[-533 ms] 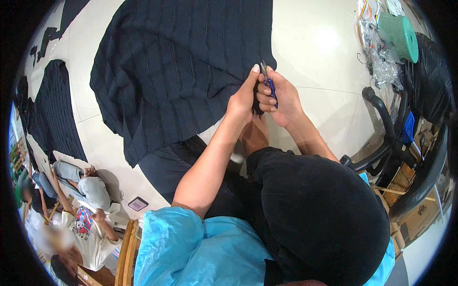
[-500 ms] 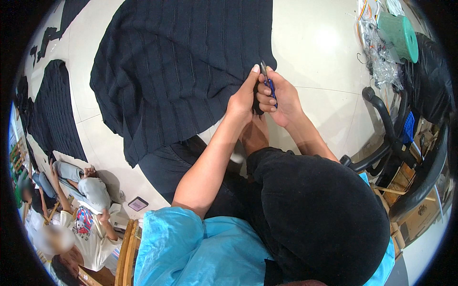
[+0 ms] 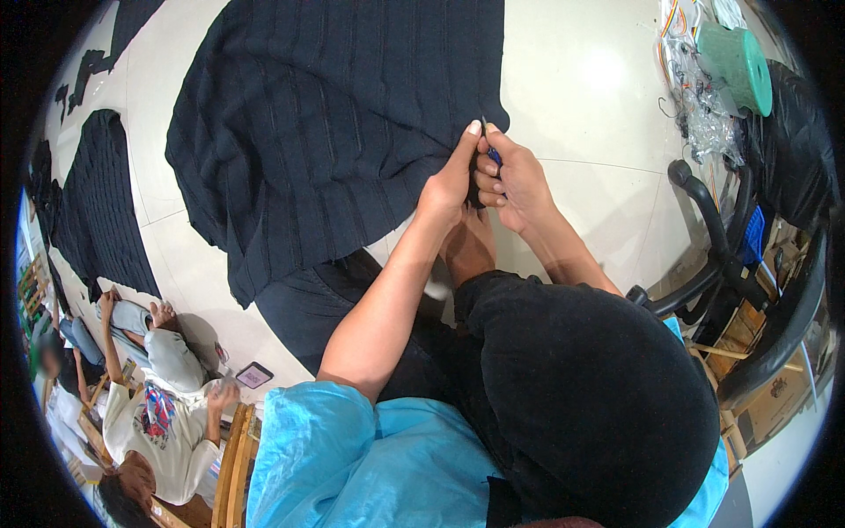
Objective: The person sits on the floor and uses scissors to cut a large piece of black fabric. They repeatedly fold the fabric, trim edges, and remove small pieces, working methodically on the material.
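Observation:
My left hand (image 3: 451, 180) pinches the dark ribbed fabric (image 3: 326, 123) at its lower right part, thumb pointing up. Right beside it, my right hand (image 3: 519, 185) is closed around small blue-handled snips (image 3: 493, 157), mostly covered by my fingers, their narrow tip beside my left thumb. Whether the blades touch or cut anything is too small to tell. The fabric spreads from the floor onto my dark-trousered leg. My bare foot (image 3: 466, 242) shows below my hands.
More dark fabric pieces (image 3: 101, 202) lie left on the pale floor (image 3: 585, 106). Co-workers (image 3: 154, 422) sit lower left, near a phone (image 3: 253, 374) and wooden seats. At right are a green spool (image 3: 735, 70), clear plastic bags, a black chair base (image 3: 704, 229) and cardboard (image 3: 775, 405).
My right hand has shifted slightly downward and left, covering more of the snips. The co-worker's hand at lower left has moved right and up, toward the phone.

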Motion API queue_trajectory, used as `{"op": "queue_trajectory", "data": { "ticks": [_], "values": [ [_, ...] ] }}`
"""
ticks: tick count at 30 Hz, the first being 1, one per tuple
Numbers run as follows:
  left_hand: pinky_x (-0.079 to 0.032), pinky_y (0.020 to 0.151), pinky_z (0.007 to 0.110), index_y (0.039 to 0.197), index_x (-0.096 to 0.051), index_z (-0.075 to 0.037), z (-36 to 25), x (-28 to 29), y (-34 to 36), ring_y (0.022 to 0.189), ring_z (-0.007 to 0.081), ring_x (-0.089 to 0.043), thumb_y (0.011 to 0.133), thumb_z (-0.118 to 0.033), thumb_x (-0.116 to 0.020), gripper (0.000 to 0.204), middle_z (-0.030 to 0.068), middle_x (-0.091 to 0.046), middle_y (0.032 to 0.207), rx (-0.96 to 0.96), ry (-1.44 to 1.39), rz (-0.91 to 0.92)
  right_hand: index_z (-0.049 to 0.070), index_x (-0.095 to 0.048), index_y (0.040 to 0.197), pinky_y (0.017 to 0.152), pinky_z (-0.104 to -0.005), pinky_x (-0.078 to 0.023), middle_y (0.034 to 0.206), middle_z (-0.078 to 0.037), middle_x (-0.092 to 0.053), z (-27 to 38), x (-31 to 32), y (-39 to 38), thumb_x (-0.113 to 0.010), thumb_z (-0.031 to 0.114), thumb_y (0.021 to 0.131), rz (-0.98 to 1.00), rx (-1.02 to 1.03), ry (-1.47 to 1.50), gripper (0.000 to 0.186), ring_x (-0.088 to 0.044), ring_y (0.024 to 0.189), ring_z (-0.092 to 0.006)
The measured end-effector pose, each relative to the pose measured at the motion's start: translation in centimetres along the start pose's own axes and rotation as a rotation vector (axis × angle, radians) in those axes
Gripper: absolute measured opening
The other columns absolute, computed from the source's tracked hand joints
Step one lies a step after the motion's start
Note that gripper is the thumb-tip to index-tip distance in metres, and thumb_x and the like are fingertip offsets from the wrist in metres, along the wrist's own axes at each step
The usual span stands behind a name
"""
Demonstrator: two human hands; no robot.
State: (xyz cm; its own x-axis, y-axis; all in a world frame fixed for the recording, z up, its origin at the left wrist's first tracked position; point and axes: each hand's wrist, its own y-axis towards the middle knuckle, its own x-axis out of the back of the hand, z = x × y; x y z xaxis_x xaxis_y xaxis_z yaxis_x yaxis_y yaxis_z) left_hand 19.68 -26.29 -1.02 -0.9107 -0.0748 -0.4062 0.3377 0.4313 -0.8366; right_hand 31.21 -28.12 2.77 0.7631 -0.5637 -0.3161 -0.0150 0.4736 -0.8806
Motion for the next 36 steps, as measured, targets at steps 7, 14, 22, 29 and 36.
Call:
{"op": "queue_trajectory", "data": {
  "ticks": [7,14,22,29,36],
  "values": [
    [-0.051,0.105,0.032,0.135,-0.064,0.011,0.4,0.2,0.8,0.119,0.0213,-0.067,0.106,-0.044,-0.069,0.062,0.0177,-0.068,0.135,-0.051,-0.172,0.011,0.01,-0.061,0.095,0.043,-0.0259,-0.027,0.072,0.004,-0.049,0.3,0.3,0.2,-0.062,0.042,0.108,-0.314,0.581,-0.354,0.034,-0.035,0.051,-0.005],
    [-0.049,0.11,0.032,0.14,-0.062,0.012,0.7,0.2,0.9,0.127,0.0223,-0.064,0.106,-0.036,-0.07,0.059,0.0192,-0.065,0.143,-0.119,-0.229,0.004,0.011,-0.068,0.086,0.049,-0.0234,-0.033,0.068,0.009,-0.055,1.2,0.7,2.3,-0.08,0.03,0.1,-0.204,0.425,-0.381,0.026,-0.044,0.057,-0.0024],
    [-0.055,0.099,0.039,0.127,-0.07,-0.004,0.5,0.2,1.6,0.109,0.0217,-0.07,0.107,-0.039,-0.068,0.041,0.0094,-0.073,0.122,-0.051,-0.378,0.023,0.011,-0.067,0.085,0.049,-0.0235,-0.032,0.07,0.009,-0.057,-0.4,0.6,2.9,-0.075,0.023,0.104,-0.21,0.72,-0.417,0.024,-0.044,0.057,-0.002],
    [-0.055,0.1,0.04,0.127,-0.071,-0.004,0.4,0.3,1.6,0.108,0.0215,-0.07,0.108,-0.039,-0.067,0.04,0.0088,-0.074,0.121,-0.017,-0.364,0.008,0.01,-0.067,0.088,0.049,-0.0259,-0.033,0.069,0.008,-0.054,-0.1,0.8,2.3,-0.077,0.029,0.102,-0.202,0.526,-0.304,0.026,-0.042,0.056,-0.0031],
    [-0.045,0.115,0.036,0.139,-0.063,0.011,2.7,0.3,1.5,0.129,0.0245,-0.063,0.102,-0.039,-0.075,0.063,0.0186,-0.065,0.144,-0.059,-0.173,-0.069,0.018,-0.055,0.08,0.043,-0.0249,-0.029,0.062,0.011,-0.041,6.0,1.5,5.0,-0.083,0.037,0.096,-0.182,0.383,-0.334,0.038,-0.034,0.047,-0.0039]
  ]
}}
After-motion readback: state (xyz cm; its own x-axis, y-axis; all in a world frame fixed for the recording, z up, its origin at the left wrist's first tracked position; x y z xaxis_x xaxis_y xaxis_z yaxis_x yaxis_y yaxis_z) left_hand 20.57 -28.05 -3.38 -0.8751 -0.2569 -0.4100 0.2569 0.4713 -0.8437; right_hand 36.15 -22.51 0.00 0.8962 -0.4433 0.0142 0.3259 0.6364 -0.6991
